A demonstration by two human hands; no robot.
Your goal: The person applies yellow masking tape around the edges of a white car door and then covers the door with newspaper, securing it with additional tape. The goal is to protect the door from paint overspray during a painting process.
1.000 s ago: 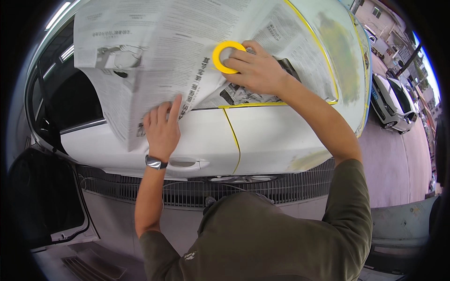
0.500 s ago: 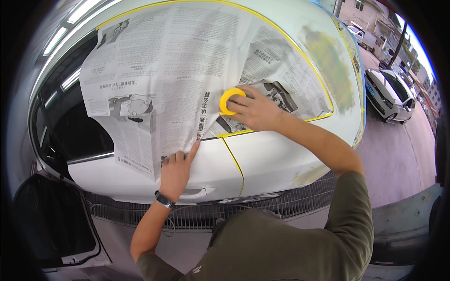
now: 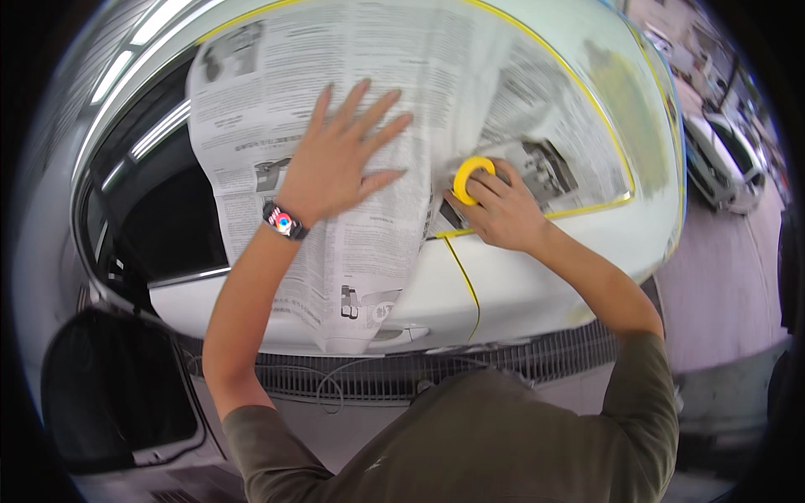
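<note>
Spread flat with fingers apart, my left hand (image 3: 335,159) rests on or just above a large newspaper sheet (image 3: 369,50) that covers the side windows of a white car (image 3: 537,277). A dark watch (image 3: 283,221) is on my left wrist. In my right hand (image 3: 507,214) is a roll of yellow masking tape (image 3: 461,181), with fingers through its core, beside the newspaper's lower right part. Yellow tape (image 3: 579,80) edges the paper along the top and right. The sheet's lower part hangs over the door, partly across the door handle (image 3: 401,334).
A bare dark window (image 3: 142,201) lies left of the paper. An open black-panelled door (image 3: 117,386) stands at lower left. Floor grating (image 3: 377,377) with a thin hose runs below the car. Another white car (image 3: 729,159) is parked outside at right.
My left hand has moved up from the window's lower edge onto the paper and spread out. The newspaper's lower part has dropped over the door. My right hand still holds the tape roll.
</note>
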